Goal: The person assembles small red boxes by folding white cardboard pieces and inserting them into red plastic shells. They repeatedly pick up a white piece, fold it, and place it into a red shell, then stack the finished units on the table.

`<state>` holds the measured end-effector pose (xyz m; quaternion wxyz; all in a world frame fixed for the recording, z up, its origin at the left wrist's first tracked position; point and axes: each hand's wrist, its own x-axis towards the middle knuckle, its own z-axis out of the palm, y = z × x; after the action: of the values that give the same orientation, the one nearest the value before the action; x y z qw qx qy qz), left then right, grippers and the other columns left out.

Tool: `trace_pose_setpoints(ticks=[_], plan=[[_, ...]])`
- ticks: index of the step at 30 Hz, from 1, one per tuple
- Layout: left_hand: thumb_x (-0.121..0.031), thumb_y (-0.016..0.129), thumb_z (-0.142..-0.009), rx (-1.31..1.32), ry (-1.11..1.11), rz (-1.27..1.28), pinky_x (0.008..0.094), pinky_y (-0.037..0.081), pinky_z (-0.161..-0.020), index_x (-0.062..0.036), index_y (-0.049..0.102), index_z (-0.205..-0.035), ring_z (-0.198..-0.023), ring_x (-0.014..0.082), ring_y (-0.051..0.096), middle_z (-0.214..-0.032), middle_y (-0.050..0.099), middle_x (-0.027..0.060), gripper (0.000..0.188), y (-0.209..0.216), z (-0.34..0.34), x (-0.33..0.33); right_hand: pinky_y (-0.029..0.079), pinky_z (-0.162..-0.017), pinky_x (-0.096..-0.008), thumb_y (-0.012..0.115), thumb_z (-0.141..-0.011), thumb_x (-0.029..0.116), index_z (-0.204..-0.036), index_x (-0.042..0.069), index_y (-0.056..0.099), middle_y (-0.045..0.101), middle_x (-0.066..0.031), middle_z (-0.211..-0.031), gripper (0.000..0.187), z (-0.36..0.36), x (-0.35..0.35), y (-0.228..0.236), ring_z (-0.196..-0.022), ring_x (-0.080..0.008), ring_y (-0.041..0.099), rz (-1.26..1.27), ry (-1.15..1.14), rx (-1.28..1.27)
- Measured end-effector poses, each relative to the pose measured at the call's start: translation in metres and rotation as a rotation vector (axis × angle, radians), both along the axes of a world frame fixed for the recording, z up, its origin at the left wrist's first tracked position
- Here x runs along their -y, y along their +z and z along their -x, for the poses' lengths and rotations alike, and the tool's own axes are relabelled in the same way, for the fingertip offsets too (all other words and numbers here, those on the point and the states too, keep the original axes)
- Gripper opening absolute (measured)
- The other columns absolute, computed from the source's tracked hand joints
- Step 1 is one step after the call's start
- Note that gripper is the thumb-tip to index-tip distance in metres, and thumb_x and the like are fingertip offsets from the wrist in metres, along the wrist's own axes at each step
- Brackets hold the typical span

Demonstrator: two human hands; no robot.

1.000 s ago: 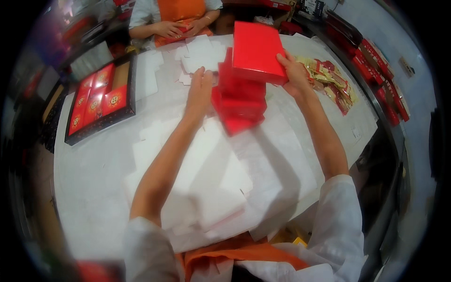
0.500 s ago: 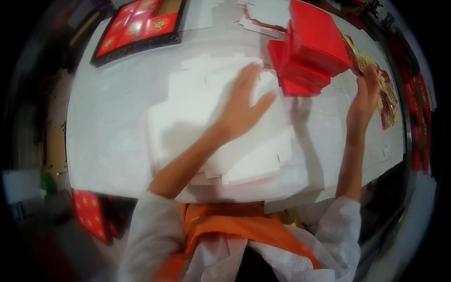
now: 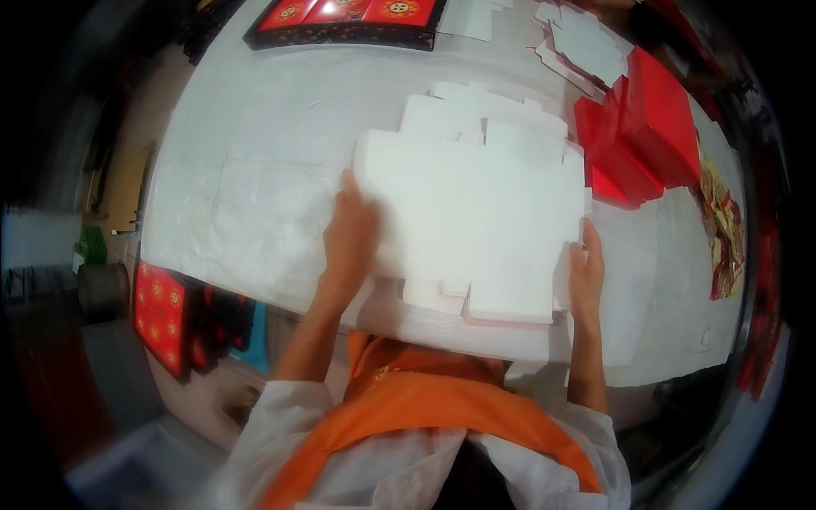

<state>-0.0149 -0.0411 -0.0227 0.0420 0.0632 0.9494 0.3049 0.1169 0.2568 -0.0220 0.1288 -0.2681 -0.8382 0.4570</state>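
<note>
A stack of flat white cardboard box blanks (image 3: 484,195), notched and tabbed along its edges, lies on the table in front of me. My left hand (image 3: 350,238) is at the stack's left edge, its fingers stretched forward along the side. At the right edge is my right hand (image 3: 586,270), fingers pointing away from me and thumb apart. Whether either palm presses on the cardboard is hard to see. Just beyond my right hand stand several red boxes (image 3: 659,127), leaning together in a pile.
A black tray (image 3: 340,36) of red patterned packs is at the table's far edge. More white blanks (image 3: 586,47) lie at the far right. Gold and red wrappers (image 3: 722,229) spread along the right edge. A red patterned box (image 3: 160,314) stands below the table's left corner.
My left hand has come off the top of the stack to its left side. My right hand has left the wrappers for the stack's right side. The view has shifted left.
</note>
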Motion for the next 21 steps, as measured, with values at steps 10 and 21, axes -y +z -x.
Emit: trace_pose_setpoints(ticks=[10, 21], plan=[[-0.016, 0.049, -0.084, -0.004, 0.042, -0.033, 0.0385, 0.038, -0.091, 0.0012, 0.027, -0.129, -0.111, 0.0345, 0.044, -0.127, 0.038, 0.0204, 0.053, -0.006, 0.003, -0.001, 0.029, -0.097, -0.0297, 0.04, -0.086, 0.008, -0.127, -0.006, 0.034, 0.042, -0.0175, -0.125, 0.043, -0.003, 0.002, -0.003, -0.114, -0.0233, 0.041, -0.041, -0.043, -0.028], [-0.014, 0.053, -0.082, -0.17, -0.036, 0.052, 0.0389, 0.04, -0.088, 0.0027, 0.027, -0.127, -0.111, 0.037, 0.043, -0.129, 0.036, 0.0228, 0.054, -0.017, 0.005, 0.002, 0.031, -0.095, -0.0276, 0.04, -0.087, 0.009, -0.127, -0.006, 0.035, 0.045, -0.0156, -0.124, 0.042, -0.005, 0.001, -0.005, -0.111, -0.0201, 0.044, 0.092, -0.007, -0.105]])
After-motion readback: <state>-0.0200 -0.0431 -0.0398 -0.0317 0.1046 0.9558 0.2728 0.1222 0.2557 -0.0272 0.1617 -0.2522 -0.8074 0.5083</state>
